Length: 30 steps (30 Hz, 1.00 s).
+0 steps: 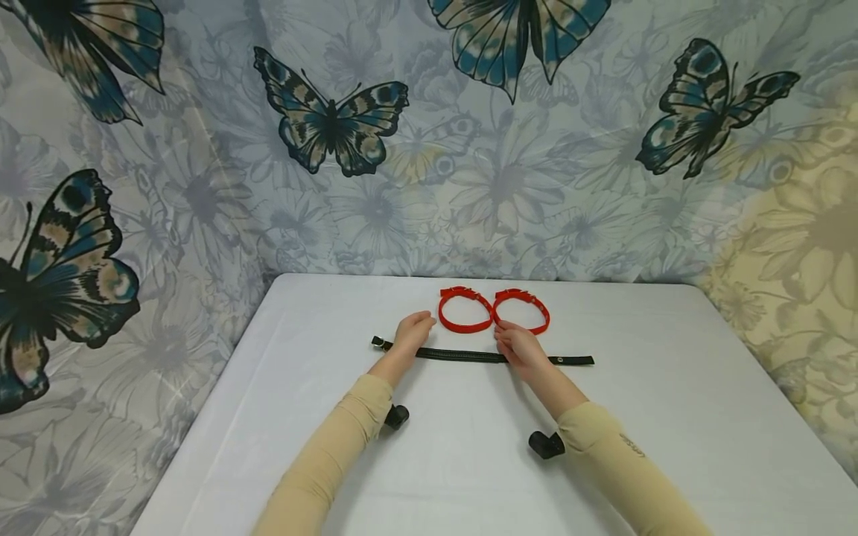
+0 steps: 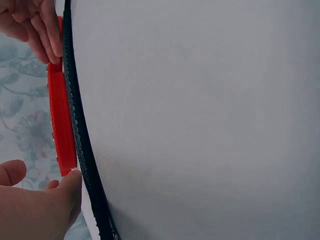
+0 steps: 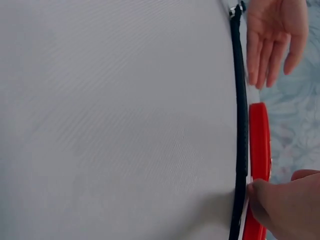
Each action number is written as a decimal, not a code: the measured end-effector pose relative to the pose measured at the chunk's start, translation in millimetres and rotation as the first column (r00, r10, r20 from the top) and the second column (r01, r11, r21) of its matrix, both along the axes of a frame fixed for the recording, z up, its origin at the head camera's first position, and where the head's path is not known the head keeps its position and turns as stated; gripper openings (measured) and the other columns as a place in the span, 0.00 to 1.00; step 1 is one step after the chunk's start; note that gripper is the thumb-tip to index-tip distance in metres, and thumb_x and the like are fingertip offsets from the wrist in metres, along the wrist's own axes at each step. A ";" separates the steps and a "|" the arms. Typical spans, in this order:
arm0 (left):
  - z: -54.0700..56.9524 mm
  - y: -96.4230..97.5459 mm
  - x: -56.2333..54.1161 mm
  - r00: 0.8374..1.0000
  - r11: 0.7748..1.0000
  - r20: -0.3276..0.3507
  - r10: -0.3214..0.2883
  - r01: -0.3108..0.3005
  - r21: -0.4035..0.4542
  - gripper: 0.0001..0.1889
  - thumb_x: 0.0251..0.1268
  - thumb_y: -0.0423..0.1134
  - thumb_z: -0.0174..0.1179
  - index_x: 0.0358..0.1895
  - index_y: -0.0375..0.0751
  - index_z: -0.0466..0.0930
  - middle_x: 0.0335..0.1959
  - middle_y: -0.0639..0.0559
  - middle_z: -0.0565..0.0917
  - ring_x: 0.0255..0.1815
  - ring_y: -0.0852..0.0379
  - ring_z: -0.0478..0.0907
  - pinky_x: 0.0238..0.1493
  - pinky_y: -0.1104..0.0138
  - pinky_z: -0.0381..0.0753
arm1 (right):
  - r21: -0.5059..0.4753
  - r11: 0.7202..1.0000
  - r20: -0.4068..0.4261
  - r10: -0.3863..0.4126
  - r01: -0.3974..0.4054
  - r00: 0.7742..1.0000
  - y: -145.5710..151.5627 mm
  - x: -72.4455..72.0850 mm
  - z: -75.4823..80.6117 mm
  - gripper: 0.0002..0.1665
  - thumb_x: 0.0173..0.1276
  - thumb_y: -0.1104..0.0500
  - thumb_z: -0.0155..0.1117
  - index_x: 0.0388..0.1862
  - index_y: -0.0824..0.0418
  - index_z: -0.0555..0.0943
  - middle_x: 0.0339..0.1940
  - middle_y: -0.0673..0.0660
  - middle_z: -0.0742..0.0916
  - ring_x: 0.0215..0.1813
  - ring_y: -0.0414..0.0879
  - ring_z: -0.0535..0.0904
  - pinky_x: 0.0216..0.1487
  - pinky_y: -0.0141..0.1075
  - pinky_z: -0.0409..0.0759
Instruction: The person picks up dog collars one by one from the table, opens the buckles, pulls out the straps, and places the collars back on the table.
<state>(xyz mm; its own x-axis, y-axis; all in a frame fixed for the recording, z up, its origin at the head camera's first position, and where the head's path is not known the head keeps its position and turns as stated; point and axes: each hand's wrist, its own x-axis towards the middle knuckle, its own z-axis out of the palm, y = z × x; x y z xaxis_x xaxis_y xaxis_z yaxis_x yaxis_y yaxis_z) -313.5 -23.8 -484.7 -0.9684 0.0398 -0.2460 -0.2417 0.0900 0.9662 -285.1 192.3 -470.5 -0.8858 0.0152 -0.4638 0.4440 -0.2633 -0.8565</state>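
Note:
Two red buckled collars [image 1: 465, 328] lie as round loops side by side and meet in the middle. A black collar [image 1: 462, 355] stretches out straight in front of them, its buckle end to the left. My left hand [image 1: 410, 333] is over the left part of the black collar, fingertips close to the left red loop. My right hand [image 1: 521, 347] reaches over the black collar, fingertips right at the front of the right red loop [image 1: 546, 320]. In the left wrist view the right hand's fingers [image 2: 46, 32] are straight; the left hand's fingers [image 3: 270, 60] look straight in the right wrist view.
A white table [image 1: 456, 469] lies under everything. Behind it hangs a wall covering [image 1: 429, 223] with butterflies and flowers. A small black device [image 1: 397, 417] sits at the left wrist and another black device [image 1: 546, 444] at the right wrist.

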 end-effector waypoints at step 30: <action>-9.0 23.7 -16.0 0.986 0.983 -0.015 0.169 -0.169 -0.072 0.23 0.65 0.35 0.63 0.62 0.30 0.75 0.53 0.40 0.80 0.54 0.50 0.77 0.54 0.65 0.78 | 0.051 0.999 -0.011 -0.019 0.019 1.000 -19.6 -9.3 -1.9 0.32 0.75 0.67 0.46 0.77 0.65 0.56 0.75 0.62 0.64 0.68 0.50 0.64 0.70 0.37 0.64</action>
